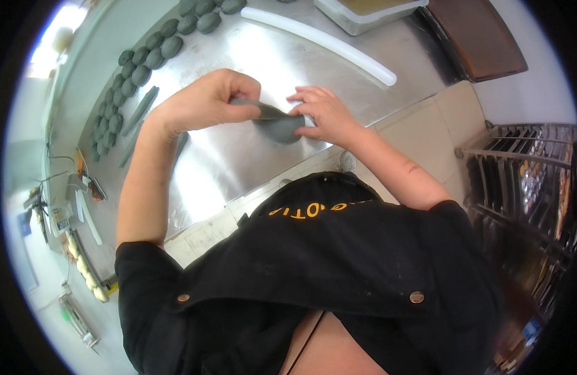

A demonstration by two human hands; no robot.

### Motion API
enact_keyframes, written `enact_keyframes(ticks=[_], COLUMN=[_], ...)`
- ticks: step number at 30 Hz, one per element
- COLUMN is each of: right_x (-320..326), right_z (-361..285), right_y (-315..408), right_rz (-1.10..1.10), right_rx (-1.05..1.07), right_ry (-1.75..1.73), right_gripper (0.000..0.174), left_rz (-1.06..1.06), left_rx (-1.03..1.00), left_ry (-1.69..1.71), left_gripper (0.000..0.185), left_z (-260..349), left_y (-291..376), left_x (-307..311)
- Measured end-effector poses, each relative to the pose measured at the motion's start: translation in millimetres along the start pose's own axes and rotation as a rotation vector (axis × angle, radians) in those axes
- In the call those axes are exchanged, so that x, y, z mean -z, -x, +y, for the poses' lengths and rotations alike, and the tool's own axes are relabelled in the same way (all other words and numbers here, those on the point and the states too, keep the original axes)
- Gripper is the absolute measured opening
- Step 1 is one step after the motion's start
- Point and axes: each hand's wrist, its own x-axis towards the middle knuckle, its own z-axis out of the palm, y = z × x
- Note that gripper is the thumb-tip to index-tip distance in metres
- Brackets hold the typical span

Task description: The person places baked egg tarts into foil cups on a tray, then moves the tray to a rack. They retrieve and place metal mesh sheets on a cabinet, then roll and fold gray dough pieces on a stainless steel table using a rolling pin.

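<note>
A flat piece of dark grey dough (280,131) hangs between both hands just above the steel table. My left hand (220,101) pinches its left edge between thumb and fingers, and that side is raised and folded over. On the other side, my right hand (323,112) holds the right edge, thumb below and fingers spread along the fold. Left of the left wrist, long strips of grey dough (140,110) lie on the table. The left forearm partly hides another grey strip (179,147).
Rows of grey dough balls (140,75) line the table's far left edge. A white rolling pin (319,44) lies beyond my hands, with a plastic container (358,21) behind it. A tray rack (522,150) stands at right. White dough pieces (84,267) sit at far left.
</note>
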Motion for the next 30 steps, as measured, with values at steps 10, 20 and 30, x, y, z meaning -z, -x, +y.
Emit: enact_keyframes(ticks=[10, 20, 30], right_x=[51, 33, 15], right_z=[-24, -3, 11], right_y=[-76, -37, -26], right_rz=[-0.080, -0.077, -0.005], right_rx=[-0.398, 0.208, 0.088], right_ry=[-0.669, 0.169, 0.080], right_gripper=[0.013, 0.022, 0.018], left_rz=[0.629, 0.857, 1.289], left_rx=[0.148, -0.044, 0.063], left_ry=[-0.006, -0.440, -0.302], left_gripper=[0.017, 0.016, 0.035], left_z=[-30, -114, -123], left_y=[43, 31, 35], left_x=[12, -114, -173])
